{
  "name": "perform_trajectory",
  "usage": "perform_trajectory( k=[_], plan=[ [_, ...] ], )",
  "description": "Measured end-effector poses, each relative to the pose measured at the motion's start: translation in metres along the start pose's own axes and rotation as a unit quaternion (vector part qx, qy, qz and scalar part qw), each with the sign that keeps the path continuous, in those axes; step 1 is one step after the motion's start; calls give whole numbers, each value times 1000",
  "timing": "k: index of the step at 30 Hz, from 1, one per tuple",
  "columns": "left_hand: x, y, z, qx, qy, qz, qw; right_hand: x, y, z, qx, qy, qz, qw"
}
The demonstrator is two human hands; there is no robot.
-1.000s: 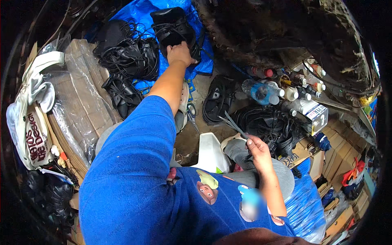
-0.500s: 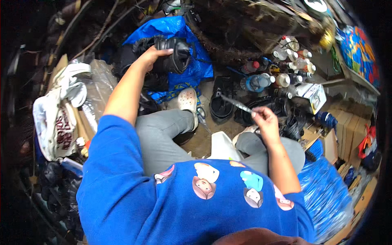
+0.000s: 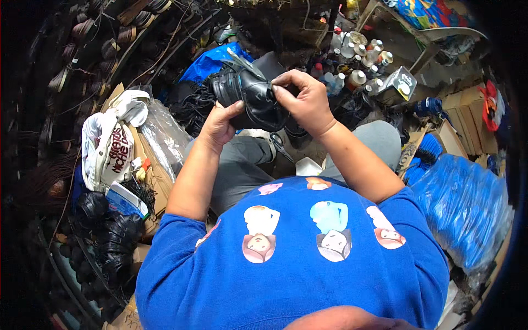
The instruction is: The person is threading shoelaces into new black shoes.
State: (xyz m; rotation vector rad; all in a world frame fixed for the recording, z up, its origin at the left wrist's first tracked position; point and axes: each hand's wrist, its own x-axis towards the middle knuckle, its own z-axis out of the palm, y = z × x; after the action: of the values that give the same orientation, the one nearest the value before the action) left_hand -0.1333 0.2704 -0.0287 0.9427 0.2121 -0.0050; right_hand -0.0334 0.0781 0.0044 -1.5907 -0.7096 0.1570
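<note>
My left hand (image 3: 223, 122) grips a black shoe (image 3: 258, 102) from its near left side, thumb on top. The shoe is held up above my lap, tilted, with its shiny leather upper showing. At its far right edge my right hand (image 3: 306, 102) is closed in a pinch. A slim grey tool (image 3: 245, 64) runs up and left from those fingertips across the shoe; its working tip is blurred and hard to make out. Behind the shoe lies a blue plastic sheet (image 3: 206, 63), with more black shoes (image 3: 190, 104) heaped to the left.
Several bottles (image 3: 357, 77) stand at the back right, near a small white box (image 3: 401, 83). A white cloth bag (image 3: 107, 143) lies on cardboard at the left. Scissors (image 3: 281, 147) lie below the shoe. A blue plastic-wrapped bundle (image 3: 462, 209) sits at the right.
My right hand has come up and left with the slim tool to the shoe. The left hand has brought the shoe nearer and to the right. The view has shifted.
</note>
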Motion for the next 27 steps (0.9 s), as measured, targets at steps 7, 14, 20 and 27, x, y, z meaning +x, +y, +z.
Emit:
perform_trajectory(
  k=[7, 14, 20, 27],
  plan=[
    [-26, -10, 39, -47, -25, 6, 999, -35, 3, -35, 13, -161, 144, 976],
    [-41, -21, 37, -61, -201, -145, 967, -56, 13, -68, 134, -229, 345, 901],
    [-52, -45, 47, 456, -92, -185, 866, -79, 40, -78, 283, -282, 367, 840],
    [-30, -78, 53, 433, -116, 52, 893, -96, 60, -51, 298, -209, 440, 821]
  ],
)
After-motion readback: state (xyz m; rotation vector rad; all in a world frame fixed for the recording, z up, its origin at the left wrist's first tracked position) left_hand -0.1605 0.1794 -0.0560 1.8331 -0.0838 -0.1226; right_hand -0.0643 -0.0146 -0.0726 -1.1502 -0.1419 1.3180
